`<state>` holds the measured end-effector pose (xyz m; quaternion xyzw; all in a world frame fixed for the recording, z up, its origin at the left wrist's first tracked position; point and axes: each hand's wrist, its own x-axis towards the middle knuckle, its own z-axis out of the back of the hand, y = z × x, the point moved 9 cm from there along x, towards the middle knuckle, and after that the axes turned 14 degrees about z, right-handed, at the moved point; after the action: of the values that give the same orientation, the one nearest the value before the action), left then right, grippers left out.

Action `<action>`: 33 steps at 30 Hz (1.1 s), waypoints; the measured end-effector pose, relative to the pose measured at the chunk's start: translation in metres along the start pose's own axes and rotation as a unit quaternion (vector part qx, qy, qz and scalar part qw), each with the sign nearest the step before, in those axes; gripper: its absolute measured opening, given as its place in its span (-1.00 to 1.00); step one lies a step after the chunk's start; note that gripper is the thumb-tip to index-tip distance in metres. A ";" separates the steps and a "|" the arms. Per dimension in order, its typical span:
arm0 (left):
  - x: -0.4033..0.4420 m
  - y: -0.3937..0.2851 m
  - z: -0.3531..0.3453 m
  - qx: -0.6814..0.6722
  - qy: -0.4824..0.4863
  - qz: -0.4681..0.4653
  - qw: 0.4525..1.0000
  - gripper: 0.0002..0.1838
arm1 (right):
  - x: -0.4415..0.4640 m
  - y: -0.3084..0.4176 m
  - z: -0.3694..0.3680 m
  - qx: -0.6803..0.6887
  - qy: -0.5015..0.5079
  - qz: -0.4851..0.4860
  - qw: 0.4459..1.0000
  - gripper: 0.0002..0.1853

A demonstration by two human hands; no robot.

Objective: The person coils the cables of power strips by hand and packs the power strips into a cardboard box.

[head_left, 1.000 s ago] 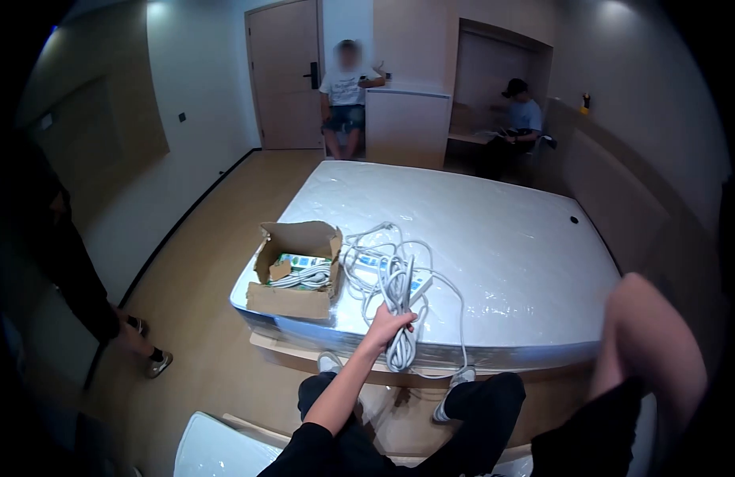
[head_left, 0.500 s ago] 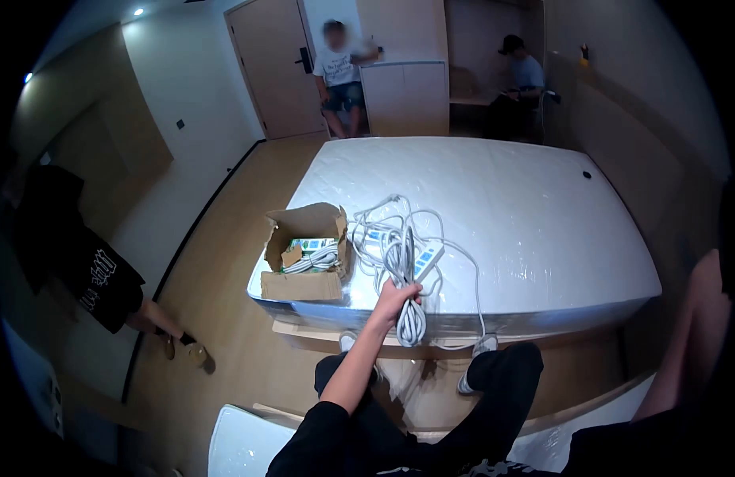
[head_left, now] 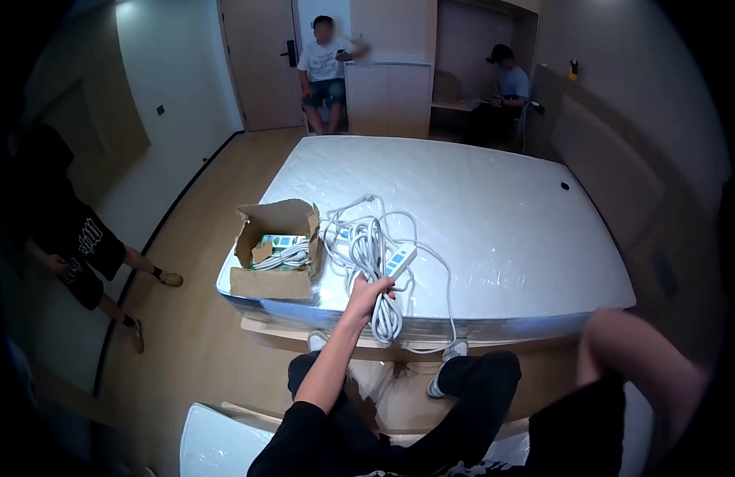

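My left hand (head_left: 370,297) is wrapped round a thick bundle of coiled grey-white cable (head_left: 385,319) at the near edge of the plastic-covered mattress (head_left: 494,230). A white power strip with blue sockets (head_left: 400,259) lies just beyond it, slanting to the right. Loose loops of cable spread behind the bundle, and one strand hangs over the edge at the right. Left of the hand stands an open cardboard box (head_left: 270,284) with another power strip (head_left: 284,242) and coiled cable (head_left: 289,257) inside. My right hand is not in view.
A bent bare limb (head_left: 638,342) with black cloth fills the lower right. One person (head_left: 89,238) stands at the left. Two others sit at the back, by a cabinet (head_left: 388,99) and in an alcove. A second mattress (head_left: 216,445) shows at the bottom.
The view has shifted, while my left hand keeps its hold on the coiled cable. The person at the left has changed stance. The bent limb at the right has shifted in view.
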<state>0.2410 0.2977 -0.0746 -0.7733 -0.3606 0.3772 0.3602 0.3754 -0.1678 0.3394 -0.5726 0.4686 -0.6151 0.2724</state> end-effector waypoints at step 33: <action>0.011 -0.029 0.008 -0.250 0.117 0.033 0.960 -0.72 | -0.582 0.195 -0.114 0.222 0.214 -0.828 0.469 -0.75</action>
<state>0.2316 0.3230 -0.0580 -0.8891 -0.3728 0.1937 0.1819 0.3403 0.2895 -0.0849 -0.4641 -0.3331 -0.7403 -0.3544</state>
